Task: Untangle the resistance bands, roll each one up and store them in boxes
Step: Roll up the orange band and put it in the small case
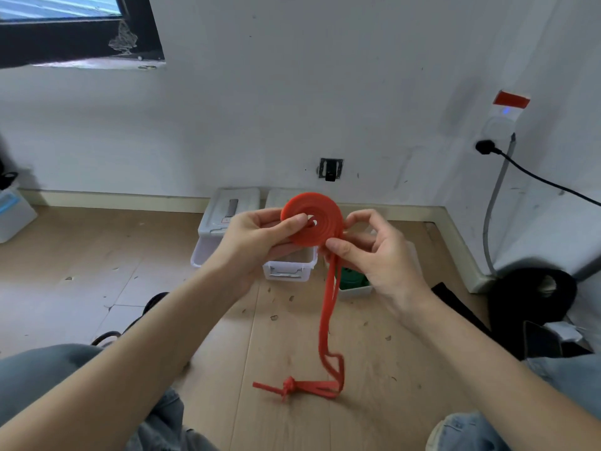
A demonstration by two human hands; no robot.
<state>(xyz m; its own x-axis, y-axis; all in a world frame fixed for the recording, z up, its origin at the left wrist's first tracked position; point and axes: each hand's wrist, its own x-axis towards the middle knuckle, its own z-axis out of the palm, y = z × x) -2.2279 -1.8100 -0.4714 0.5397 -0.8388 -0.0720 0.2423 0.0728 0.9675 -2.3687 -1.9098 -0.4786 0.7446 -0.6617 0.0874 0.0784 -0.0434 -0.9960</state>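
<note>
Left hand closed on the red resistance band: thumb laid across the face of the flat coil near its centre hole, fingers hidden behind it. Right hand partly curled at the coil's 4 o'clock; thumb and forefinger pinched on the band where the loose tail leaves the roll, remaining fingers arched above the rim and spread. Coil held upright at frame centre, above the floor, its face turned toward the camera. Unrolled tail seen hanging from the coil's 5 o'clock down to the wooden floor, where it bends toward 9 o'clock and ends in a knot with short ends splayed. Behind the hands, at 12 o'clock from the knot, two clear plastic boxes noted on the floor: one directly under the left hand, latch side facing the camera, another at its 3 o'clock holding something green. White lids seen propped against the wall behind them. Contents of the nearer box cannot be made out. Denim-clad knees visible at the lower corners.
</note>
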